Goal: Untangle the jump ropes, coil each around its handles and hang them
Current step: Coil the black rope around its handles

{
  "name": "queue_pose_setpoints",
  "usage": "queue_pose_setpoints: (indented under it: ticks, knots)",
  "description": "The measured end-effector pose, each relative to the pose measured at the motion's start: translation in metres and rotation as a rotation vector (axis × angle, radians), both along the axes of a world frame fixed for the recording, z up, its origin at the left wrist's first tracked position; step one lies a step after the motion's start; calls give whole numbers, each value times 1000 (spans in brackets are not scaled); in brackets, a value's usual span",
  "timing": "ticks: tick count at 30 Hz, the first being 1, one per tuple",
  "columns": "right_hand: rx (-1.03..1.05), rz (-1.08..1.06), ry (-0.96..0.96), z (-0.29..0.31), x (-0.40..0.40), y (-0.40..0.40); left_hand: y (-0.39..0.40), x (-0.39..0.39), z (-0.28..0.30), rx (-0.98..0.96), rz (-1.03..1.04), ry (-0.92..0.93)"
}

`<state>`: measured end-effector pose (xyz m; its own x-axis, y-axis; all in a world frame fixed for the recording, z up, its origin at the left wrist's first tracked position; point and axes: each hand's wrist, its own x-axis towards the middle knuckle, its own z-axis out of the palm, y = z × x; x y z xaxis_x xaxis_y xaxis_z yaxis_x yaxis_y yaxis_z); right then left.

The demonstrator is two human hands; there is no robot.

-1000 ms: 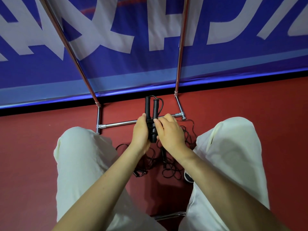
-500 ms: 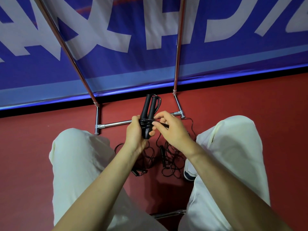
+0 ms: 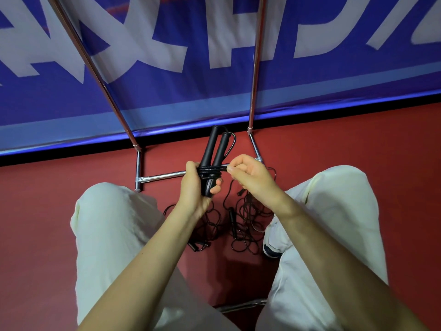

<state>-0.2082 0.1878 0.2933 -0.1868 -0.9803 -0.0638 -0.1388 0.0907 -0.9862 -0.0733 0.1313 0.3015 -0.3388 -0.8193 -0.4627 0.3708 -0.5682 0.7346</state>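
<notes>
Several turns of cord (image 3: pixel 211 170) now bind paired handles (image 3: pixel 216 149), gripped by left hand (image 3: pixel 194 187). Right hand (image 3: pixel 248 174) pinching cord taut, further out than before. Coiling under way; hanging undone.

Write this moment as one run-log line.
step: coiling rope | left hand: grips paired handles | right hand: pinches rope at the wraps | floor: tangled ropes | hung: none seen

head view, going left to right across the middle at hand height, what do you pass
rack foot joint → left hand → paired black handles → right hand → right knee
</notes>
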Motion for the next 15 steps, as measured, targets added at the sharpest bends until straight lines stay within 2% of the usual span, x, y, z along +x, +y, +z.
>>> queue_pose_setpoints:
  ticks: [5, 8, 12, 15]
  knots:
    - [-4, 32, -179, 2, 5, -2, 2, 0, 6, 183, -104, 208]
    - [15, 128, -266, 3, 4, -6, 3, 3, 7, 248, -198, 283]
    - [109, 235, -209, 2, -1, -6, -2, 7, 8, 267, -357, 163]
    - [95, 186, -222, 3, 4, -5, -4, 8, 8, 285, -442, 81]
